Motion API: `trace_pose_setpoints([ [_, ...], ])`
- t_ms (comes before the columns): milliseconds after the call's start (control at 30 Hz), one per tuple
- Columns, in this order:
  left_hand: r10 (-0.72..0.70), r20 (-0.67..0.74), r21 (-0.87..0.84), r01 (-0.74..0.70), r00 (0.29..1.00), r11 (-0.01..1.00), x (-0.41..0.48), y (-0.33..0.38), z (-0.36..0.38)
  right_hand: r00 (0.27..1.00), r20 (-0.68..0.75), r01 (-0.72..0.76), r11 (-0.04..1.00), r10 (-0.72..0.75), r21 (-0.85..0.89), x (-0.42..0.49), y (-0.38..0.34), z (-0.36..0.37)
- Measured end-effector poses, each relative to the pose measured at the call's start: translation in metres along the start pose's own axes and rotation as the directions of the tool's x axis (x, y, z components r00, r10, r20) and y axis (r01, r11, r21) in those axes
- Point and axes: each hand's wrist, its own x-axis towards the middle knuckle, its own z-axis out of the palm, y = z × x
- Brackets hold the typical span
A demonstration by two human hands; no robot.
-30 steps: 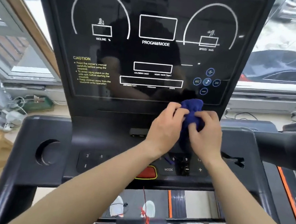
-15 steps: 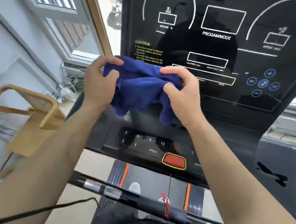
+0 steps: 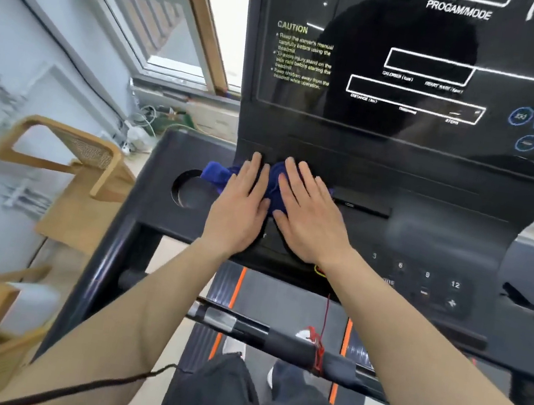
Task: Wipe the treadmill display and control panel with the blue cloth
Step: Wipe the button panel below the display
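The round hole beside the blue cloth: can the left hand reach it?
Probably yes. The left hand lies flat on the blue cloth, and the round hole sits just left of it, with only a bit of cloth between them.

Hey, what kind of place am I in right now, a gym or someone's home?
Likely a home or small private room, not a commercial gym: the treadmill stands close to a window, with a wooden chair and loose cables on the floor beside it.
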Motion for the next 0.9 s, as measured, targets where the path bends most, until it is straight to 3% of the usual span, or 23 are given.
trace_pose_setpoints([
  [267, 0.304, 0.137, 0.08, -0.316, 0.943, 0.945, -0.084, -0.035, 0.01, 0.992, 0.083, -0.101, 0.991, 0.095, 0.083, -0.085, -0.065, 0.033],
  [367, 0.318, 0.15, 0.157, -0.34, 0.936, 0.927, -0.053, -0.036, 0.015, 0.988, 0.097, -0.122, 0.992, 0.119, 0.032, -0.062, -0.056, 0.032],
  [500, 0.241, 0.131, 0.211, -0.265, 0.962, 0.941, 0.003, -0.019, 0.014, 0.961, 0.079, -0.27, 0.961, 0.265, 0.066, -0.016, -0.033, 0.02],
  [600, 0.305, 0.148, 0.197, -0.33, 0.941, 0.923, -0.015, -0.021, 0.017, 0.952, 0.043, -0.306, 0.949, 0.303, 0.081, -0.043, -0.052, 0.027],
  [700, 0.417, 0.161, 0.213, -0.444, 0.894, 0.87, -0.056, -0.037, 0.017, 0.962, 0.002, -0.273, 0.962, 0.273, 0.021, -0.082, -0.08, 0.038],
  [900, 0.451, -0.026, 0.251, -0.431, 0.892, 0.867, -0.074, -0.059, 0.011, 0.986, -0.148, -0.091, 0.994, 0.082, -0.055, -0.063, -0.084, 0.055],
])
